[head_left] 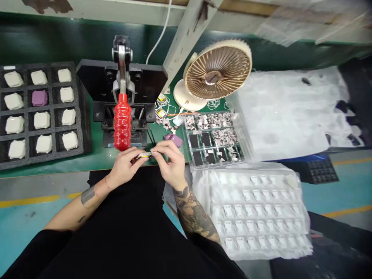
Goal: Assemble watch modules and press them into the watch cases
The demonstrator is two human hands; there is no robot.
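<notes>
Between my two hands, just in front of the press, is a small pale casing (144,155) with something yellow inside. My left hand (125,164) pinches it from the left with thumb and fingers. My right hand (170,161) is closed at its right end, thumb and forefinger pressed together; whatever tiny part sits in that pinch is too small to make out. Directly beyond my left hand hangs the red handle (122,122) of the black toggle press (99,83). Black tweezers (151,137) and a purple casing (173,139) lie beyond my right hand.
A black foam tray (84,135) of casings stands at left. A clear compartment box (213,164) with small metal parts sits right of my hands, a fan (217,73) behind it. Wired yellow parts (161,112) lie near the press. Plastic-covered trays (258,209) extend to the right.
</notes>
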